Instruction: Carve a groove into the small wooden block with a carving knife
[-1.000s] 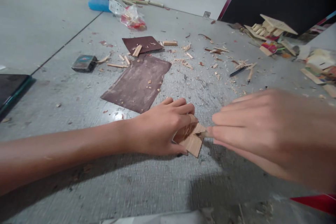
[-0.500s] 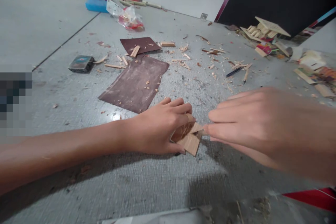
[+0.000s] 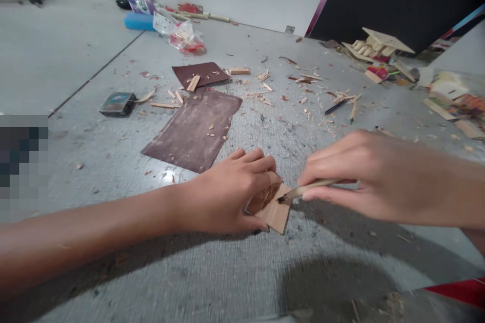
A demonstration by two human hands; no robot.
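My left hand [image 3: 242, 194] is closed over a small flat piece of wood [image 3: 278, 217], fingers across its far side and thumb at its near edge. The piece lies on the grey surface and has a darker brown, rough-looking patch beside my fingers. In my right hand [image 3: 348, 176] is a small paintbrush [image 3: 299, 192] with a pale handle, held in a pinch. Its dark tip touches the bare part of the wood, to the right of the brown patch.
Brown sandpaper sheets [image 3: 197, 131] lie beyond my left hand, with wood shavings scattered around. A dark square box [image 3: 118, 104] sits at left, a plastic bag [image 3: 185, 38] farther back. Dark-tipped tools [image 3: 336, 106] and a pile of wood scraps [image 3: 379, 48] lie at right.
My right hand has turned and lifted, so the paintbrush handle now shows and its tip rests on the wood. My left hand holds the piece in nearly the same way.
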